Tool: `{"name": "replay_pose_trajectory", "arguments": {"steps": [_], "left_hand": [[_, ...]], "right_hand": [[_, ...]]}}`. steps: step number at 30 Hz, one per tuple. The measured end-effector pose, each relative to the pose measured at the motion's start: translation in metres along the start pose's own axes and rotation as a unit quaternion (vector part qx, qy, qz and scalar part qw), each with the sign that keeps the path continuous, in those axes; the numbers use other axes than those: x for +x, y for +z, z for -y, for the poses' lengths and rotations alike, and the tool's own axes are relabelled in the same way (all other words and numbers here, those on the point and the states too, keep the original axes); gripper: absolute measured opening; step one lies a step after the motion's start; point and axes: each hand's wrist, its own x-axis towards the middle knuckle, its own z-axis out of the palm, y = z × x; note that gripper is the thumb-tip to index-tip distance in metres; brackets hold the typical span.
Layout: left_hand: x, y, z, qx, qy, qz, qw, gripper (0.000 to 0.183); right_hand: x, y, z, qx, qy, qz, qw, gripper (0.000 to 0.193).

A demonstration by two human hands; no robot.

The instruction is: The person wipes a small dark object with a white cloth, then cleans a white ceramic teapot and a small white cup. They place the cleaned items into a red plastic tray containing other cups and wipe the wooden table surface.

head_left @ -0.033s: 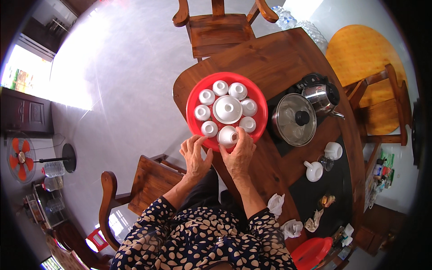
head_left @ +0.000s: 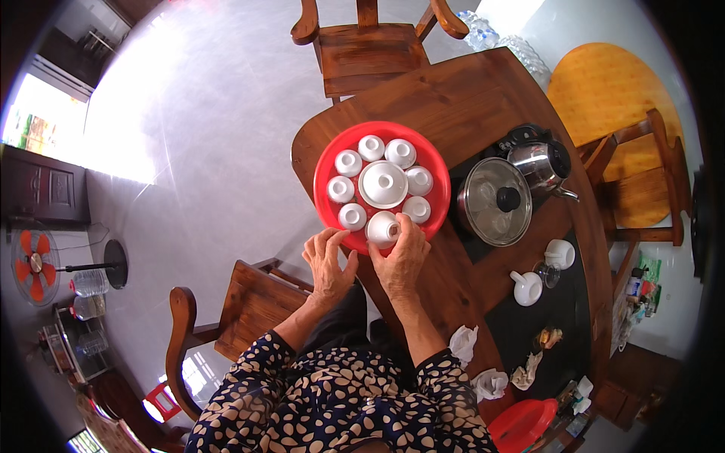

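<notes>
A round red tray (head_left: pixel 327 215) sits at the near left part of the wooden table. On it, several small white cups (head_left: pixel 348 163) stand upside down in a ring around a white lidded bowl (head_left: pixel 372 198). At the near side of the ring my right hand (head_left: pixel 400 260) is closed on another white cup (head_left: pixel 380 229), thumb and fingers around it, its foot facing up and tilted to the right. My left hand (head_left: pixel 329 268) is open and empty, its fingertips by the tray's near left rim; whether they touch it I cannot tell.
Right of the tray, a glass-lidded pot (head_left: pixel 483 215) and a steel kettle (head_left: pixel 532 166) stand on a dark panel. Nearer are a white pitcher (head_left: pixel 527 288), a white mug (head_left: pixel 559 254) and crumpled tissues (head_left: pixel 491 383). Wooden chairs (head_left: pixel 260 306) flank the table (head_left: pixel 430 94).
</notes>
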Motion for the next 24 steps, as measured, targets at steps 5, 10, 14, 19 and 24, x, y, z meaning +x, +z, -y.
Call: {"name": "replay_pose_trajectory", "arguments": {"steps": [5,10,14,19,24], "left_hand": [[-0.005,-0.001,-0.001,-0.014,-0.006,0.0,1.0,0.053],[-0.004,-0.002,-0.004,-0.009,-0.006,0.003,1.0,0.052],[-0.005,-0.003,-0.005,-0.009,0.007,0.003,1.0,0.055],[-0.007,0.005,0.01,-0.122,-0.088,-0.078,0.986,0.058],[0.005,0.012,0.03,-0.384,-0.313,0.055,0.867,0.036]], "right_hand": [[-0.001,0.011,0.002,-0.04,0.021,0.001,0.999,0.081],[0.001,0.015,0.009,-0.073,0.072,0.026,0.994,0.076],[0.001,0.015,0.012,-0.074,0.1,0.042,0.991,0.073],[-0.013,-0.016,-0.003,0.024,0.021,-0.044,0.999,0.067],[-0.072,-0.065,-0.05,0.101,0.115,-0.05,0.987,0.042]]}}
